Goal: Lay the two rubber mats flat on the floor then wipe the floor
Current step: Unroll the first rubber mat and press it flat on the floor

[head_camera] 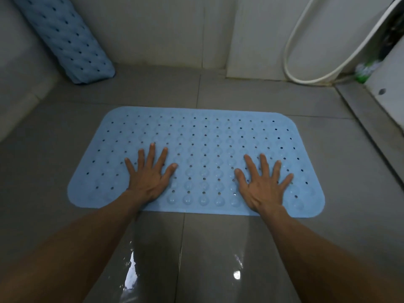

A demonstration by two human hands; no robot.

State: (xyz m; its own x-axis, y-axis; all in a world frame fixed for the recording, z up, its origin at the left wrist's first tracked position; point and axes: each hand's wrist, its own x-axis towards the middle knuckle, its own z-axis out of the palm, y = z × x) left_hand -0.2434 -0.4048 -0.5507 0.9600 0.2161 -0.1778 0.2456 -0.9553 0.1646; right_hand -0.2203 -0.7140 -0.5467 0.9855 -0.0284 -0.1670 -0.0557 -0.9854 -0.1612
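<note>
A light blue rubber mat (203, 136) with holes and round suction bumps lies flat on the grey tiled floor (229, 248). My left hand (148, 176) rests palm down on the mat's left half, fingers spread. On the right half my right hand (262, 182) lies the same way, flat and holding nothing. A second blue mat (65, 38) leans folded or rolled against the wall in the far left corner, its lower end on the floor.
White tiled walls close the space at the back. A white hose (290, 60) loops down the wall at the right, beside a white fixture (391, 68) and a green brush (365, 71). The floor tiles nearest me shine wet.
</note>
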